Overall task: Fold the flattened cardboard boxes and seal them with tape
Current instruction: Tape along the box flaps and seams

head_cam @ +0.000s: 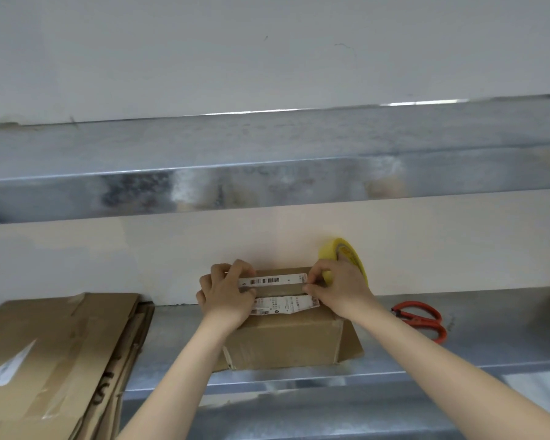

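I see a steel bench (426, 354), smooth, grey and reflective, running left to right against a pale wall. On its left end lies a stack (61, 344) of flattened cardboard, brown and creased, with old tape strips on it. The box (286, 338) stands at the middle of the bench, against the wall, squared up, matte brown, with its bottom flaps splayed on the steel.

What matters next is its top seam. It runs left to right between two torn white labels (273, 280), with one hand at each end.

The roll (346, 252) is glossy yellow, a flat ring standing on edge at the seam's right end. Red-handled scissors (423, 319) lie to the right of the box, nearer my right hand than my left.

My left hand (226, 296) curls over the box's left top end and holds it down. My right hand (337, 287) holds the roll, fingertips pinched at the seam. I judge the tape to be spanning the seam, though the strip itself is hard to make out.
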Tool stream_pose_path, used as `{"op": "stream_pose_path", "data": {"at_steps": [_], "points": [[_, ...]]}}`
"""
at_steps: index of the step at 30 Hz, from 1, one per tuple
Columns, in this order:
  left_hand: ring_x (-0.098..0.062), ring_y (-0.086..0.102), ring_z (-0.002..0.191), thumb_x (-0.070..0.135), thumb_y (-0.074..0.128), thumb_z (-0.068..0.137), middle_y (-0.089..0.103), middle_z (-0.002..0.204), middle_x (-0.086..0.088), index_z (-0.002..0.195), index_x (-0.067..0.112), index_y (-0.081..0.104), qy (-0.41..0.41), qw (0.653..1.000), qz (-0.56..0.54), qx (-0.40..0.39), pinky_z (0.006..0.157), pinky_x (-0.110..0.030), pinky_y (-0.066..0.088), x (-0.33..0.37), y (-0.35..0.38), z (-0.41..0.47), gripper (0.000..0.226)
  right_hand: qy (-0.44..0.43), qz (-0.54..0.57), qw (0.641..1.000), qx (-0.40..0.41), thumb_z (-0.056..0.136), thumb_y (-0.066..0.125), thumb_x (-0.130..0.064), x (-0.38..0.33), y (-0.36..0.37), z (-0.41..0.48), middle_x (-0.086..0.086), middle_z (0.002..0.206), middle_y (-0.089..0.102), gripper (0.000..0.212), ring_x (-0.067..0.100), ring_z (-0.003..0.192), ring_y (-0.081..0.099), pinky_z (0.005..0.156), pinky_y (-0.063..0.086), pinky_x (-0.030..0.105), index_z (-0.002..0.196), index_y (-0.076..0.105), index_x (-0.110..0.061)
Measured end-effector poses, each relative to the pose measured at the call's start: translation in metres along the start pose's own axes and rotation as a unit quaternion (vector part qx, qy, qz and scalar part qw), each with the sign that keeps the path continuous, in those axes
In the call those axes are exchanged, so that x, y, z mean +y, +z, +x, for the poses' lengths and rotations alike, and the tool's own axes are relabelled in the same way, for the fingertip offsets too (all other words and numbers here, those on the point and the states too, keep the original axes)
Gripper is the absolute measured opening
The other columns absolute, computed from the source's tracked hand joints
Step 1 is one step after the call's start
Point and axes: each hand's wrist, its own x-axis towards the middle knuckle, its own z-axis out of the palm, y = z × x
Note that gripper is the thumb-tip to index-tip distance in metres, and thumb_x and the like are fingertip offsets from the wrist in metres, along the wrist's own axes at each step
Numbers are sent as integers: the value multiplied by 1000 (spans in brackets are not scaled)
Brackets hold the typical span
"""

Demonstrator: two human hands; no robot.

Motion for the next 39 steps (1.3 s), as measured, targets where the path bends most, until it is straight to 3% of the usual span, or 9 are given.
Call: {"op": "stream_pose_path", "data": {"at_steps": [5,8,10,13,18,26,29,33,39], "points": [[-22,27,120,9,43,88,32,113,10,93,39,53,13,1000,6,11,95,-30,17,-2,2,-1,33,-16,24,999,-25,87,61,-5,7,-5,3,-12,88,68,27,14,114,48,91,31,19,83,65,-31],[-23,28,122,37,47,95,31,113,10,105,38,51,11,999,23,27,97,-32,21,-1,5,-4,11,-14,15,999,-29,92,60,-17,3,-4,3,-10,94,68,13,10,116,47,91,33,19,92,69,-26],[-22,28,120,52,52,90,33,117,8,113,40,48,21,997,62,28,99,-33,23,1,7,-6,27,-14,23,1000,-15,87,68,-26,2,-3,1,-13,88,67,3,12,114,50,88,39,26,90,69,-27],[-23,28,121,43,53,90,35,124,4,119,43,47,26,996,75,31,98,-32,24,3,6,-3,30,-26,37,999,-6,85,69,-15,7,-3,-2,-14,83,63,16,15,117,47,92,38,28,85,66,-31],[-22,27,121,21,44,94,36,126,2,123,43,50,36,996,74,31,99,-30,21,2,5,-4,36,-16,31,999,-19,90,62,-12,11,-5,-2,7,133,55,39,25,139,29,110,30,36,81,59,-50],[-21,27,120,18,35,99,35,128,3,134,45,42,47,993,103,25,97,-28,21,1,4,-7,45,-34,8,999,-10,92,60,-13,23,-13,-4,-1,127,58,39,22,133,39,102,37,32,87,59,-52],[-21,29,118,18,33,99,35,127,2,135,44,42,40,992,116,30,97,-29,22,0,1,-5,45,17,-28,999,14,90,61,-10,32,-31,-8,-7,128,56,35,12,124,49,82,39,23,90,62,-45],[-21,29,121,12,37,94,39,130,3,133,41,43,40,990,127,46,94,-32,21,15,2,-4,49,-3,81,995,61,93,59,-10,22,-59,-18,-11,101,67,23,5,65,62,67,42,10,86,70,-30],[-15,34,128,35,42,99,44,131,11,120,35,54,134,984,66,92,104,-37,22,78,1,-12,24,-79,236,965,-78,92,61,-5,0,-86,-50,0,56,57,54,18,47,53,65,50,34,133,35,-28]]}}
